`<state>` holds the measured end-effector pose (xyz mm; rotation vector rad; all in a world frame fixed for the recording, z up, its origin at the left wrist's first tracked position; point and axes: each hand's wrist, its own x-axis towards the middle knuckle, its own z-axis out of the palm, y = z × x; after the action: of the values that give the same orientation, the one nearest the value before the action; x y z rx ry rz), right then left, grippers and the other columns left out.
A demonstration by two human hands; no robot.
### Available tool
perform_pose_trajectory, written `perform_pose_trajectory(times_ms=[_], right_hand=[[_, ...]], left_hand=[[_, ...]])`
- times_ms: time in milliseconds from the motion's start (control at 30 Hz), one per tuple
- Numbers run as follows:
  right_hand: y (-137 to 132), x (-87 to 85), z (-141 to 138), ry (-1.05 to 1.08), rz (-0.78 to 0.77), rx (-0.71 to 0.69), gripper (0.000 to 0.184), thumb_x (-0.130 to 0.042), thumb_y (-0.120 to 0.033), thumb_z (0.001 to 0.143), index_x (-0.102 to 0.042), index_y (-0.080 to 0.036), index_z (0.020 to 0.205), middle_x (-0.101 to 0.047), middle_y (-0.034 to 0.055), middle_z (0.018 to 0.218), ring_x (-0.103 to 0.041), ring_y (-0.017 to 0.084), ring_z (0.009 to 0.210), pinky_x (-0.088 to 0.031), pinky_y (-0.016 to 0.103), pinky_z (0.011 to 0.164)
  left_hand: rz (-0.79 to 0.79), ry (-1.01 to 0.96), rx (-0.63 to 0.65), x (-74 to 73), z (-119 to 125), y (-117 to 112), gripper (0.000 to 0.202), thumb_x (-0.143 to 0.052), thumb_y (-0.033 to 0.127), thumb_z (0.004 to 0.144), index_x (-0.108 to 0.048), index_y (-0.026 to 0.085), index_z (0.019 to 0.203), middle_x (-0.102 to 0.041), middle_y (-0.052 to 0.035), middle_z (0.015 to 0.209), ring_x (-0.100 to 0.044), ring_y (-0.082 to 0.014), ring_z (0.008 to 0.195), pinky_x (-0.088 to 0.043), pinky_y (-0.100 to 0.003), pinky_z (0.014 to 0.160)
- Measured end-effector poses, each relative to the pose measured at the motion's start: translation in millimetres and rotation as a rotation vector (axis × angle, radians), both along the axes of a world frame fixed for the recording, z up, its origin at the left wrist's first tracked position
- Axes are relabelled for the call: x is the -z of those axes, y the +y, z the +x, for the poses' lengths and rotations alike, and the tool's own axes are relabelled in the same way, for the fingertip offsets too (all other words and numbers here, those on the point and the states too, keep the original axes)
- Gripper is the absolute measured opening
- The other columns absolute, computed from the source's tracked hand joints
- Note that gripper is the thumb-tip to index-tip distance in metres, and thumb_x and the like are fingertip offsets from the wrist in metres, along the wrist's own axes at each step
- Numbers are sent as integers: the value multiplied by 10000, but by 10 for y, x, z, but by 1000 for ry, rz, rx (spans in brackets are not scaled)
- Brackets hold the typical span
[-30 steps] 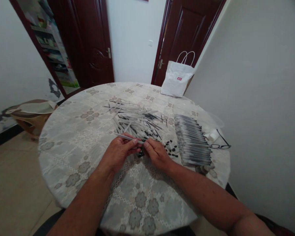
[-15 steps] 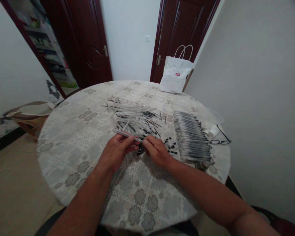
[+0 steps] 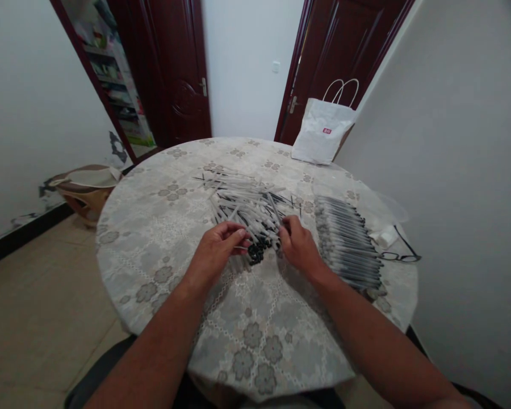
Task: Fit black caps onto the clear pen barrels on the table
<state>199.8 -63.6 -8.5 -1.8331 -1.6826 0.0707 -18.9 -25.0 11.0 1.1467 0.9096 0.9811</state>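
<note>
Left hand: my left hand [image 3: 215, 247] is half curled, thumb and fingers brought close together with only a narrow gap – I cannot tell whether anything small sits between the tips
Right hand: my right hand [image 3: 300, 247] is closed in a pinch, thumb and fingers drawn in around one slim grey pen [image 3: 275, 209]
Held pen: slanting out of my right grip, its far end pointing away from me and a little to the left, over the edge of the loose pile
Black pieces: a cluster of small black pieces [image 3: 258, 252] lies between my two hands, close beside my left fingertips
Loose pile: pale and dark pens [image 3: 236, 196] lie in a tangle just beyond my hands, crossing one another at many angles
Lined-up pens: a row of grey pens [image 3: 347, 241] lies side by side to the right of my right hand – near it, apart from the pile
Table: patterned cloth [image 3: 145, 244] under everything, with glasses [image 3: 402, 257] to the right of the row and a white bag [image 3: 323, 130] standing at the far edge
</note>
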Motion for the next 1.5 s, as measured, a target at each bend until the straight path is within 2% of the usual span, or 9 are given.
perform_pose_trajectory(times_ms=[133, 267, 500, 700, 833, 1000, 1100, 1233, 1500], right_hand=[[109, 19, 203, -117, -78, 134, 198, -521, -282, 971, -591, -185, 1128, -744, 111, 984, -684, 243, 861, -414, 291, 743], [118, 19, 247, -201, -115, 109, 152, -549, -283, 961, -619, -199, 1068, -743, 95, 973, -675, 228, 864, -401, 281, 747], [-34, -47, 24, -308, -192, -42, 127, -571, -310, 975, -616, -218, 1048, -730, 66, 984, -666, 216, 909, -391, 274, 760], [-106, 2, -266, -488, -344, 6, 144, -564, -316, 979, -599, -210, 1069, -696, 98, 1091, -680, 235, 877, -392, 287, 688], [-66, 50, -253, -489, -373, 29, 138, -530, -255, 980, -604, -193, 1078, -699, 112, 1050, -678, 237, 868, -398, 291, 698], [14, 48, -70, -108, -214, 15, 89, -601, -243, 898, -634, -188, 959, -694, 61, 876, -628, 195, 806, -405, 275, 700], [48, 56, -63, 443, -144, -73, 177, -673, -369, 847, -604, -207, 863, -605, -21, 694, -551, 146, 625, -388, 243, 570], [26, 97, -245, 1073, -211, -203, 343, -775, -471, 772, -564, -227, 886, -480, -99, 544, -405, 93, 428, -270, 206, 416], [-24, 136, -359, 1201, -222, -271, 343, -814, -449, 771, -591, -218, 890, -554, -74, 569, -459, 90, 444, -301, 195, 415]], left_hand=[[7, 5, 8, -17, -31, 10, 320, -759, 399, 801, -668, 147, 976, -747, -86, 924, -719, -199, 783, -595, -333, 688], [44, 73, 42, -23, -31, -1, 309, -755, 391, 796, -669, 149, 969, -739, -69, 873, -714, -198, 766, -593, -329, 680], [146, 215, 105, 48, -29, 10, 227, -693, 362, 837, -692, 163, 946, -736, -58, 821, -712, -197, 739, -565, -285, 601], [163, 250, 121, 53, -7, -3, 214, -674, 348, 848, -693, 166, 957, -735, -58, 834, -719, -202, 757, -559, -276, 582], [170, 254, 139, 41, -3, -8, 212, -669, 348, 850, -695, 166, 956, -737, -57, 835, -719, -202, 759, -559, -275, 581], [180, 256, 137, 62, -8, -12, 227, -681, 366, 843, -700, 169, 955, -743, -67, 847, -719, -207, 747, -553, -278, 572], [165, 214, 132, 100, 14, -30, 288, -700, 373, 831, -695, 165, 1030, -753, -89, 901, -721, -217, 767, -553, -287, 583], [125, 132, 189, 164, 83, -65, 373, -739, 346, 798, -672, 159, 1114, -752, -86, 868, -716, -213, 755, -538, -281, 598], [122, 107, 201, 131, 115, -102, 288, -669, 326, 851, -707, 172, 1092, -732, -58, 800, -689, -182, 693, -519, -273, 615]])
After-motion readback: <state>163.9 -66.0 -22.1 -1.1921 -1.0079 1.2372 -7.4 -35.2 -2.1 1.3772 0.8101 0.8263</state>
